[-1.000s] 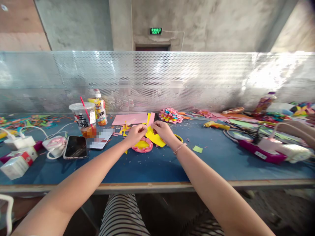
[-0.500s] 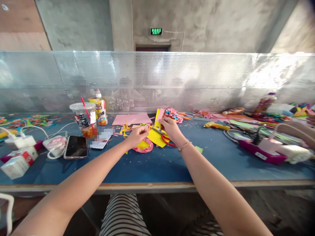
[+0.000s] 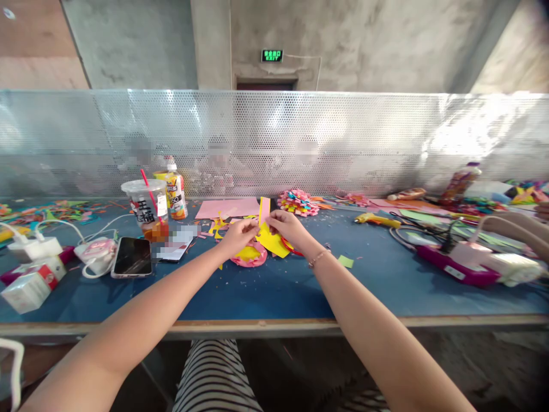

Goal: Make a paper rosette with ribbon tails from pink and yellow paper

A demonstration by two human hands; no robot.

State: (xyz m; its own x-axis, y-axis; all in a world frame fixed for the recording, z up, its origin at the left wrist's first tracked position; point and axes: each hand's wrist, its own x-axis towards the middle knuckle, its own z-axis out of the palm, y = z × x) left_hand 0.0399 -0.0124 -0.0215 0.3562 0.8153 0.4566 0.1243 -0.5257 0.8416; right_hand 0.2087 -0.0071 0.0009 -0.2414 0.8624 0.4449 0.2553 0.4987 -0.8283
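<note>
My left hand (image 3: pixel 238 235) and my right hand (image 3: pixel 288 226) meet over the blue table (image 3: pixel 257 286), both pinching a yellow paper piece (image 3: pixel 271 240) whose upper strip shows pink. Just below the hands lies a round pink and yellow paper craft (image 3: pixel 249 255). A red scissor handle (image 3: pixel 288 246) peeks out under my right hand; whether that hand grips it is not clear. A pink sheet (image 3: pixel 227 207) lies flat behind the hands.
To the left stand a drink cup with red straw (image 3: pixel 144 208), a bottle (image 3: pixel 175 191), a phone (image 3: pixel 132 256) and chargers (image 3: pixel 34 248). A paper flower ball (image 3: pixel 297 201), glue gun (image 3: pixel 376 219) and power strip (image 3: pixel 450 264) sit right. Another person's arm (image 3: pixel 514 228) rests far right. A perforated metal screen (image 3: pixel 274 143) backs the table.
My right hand, which was lifted with the scissors and paper to the right half a second ago, has come back left to meet my left hand on the yellow paper.
</note>
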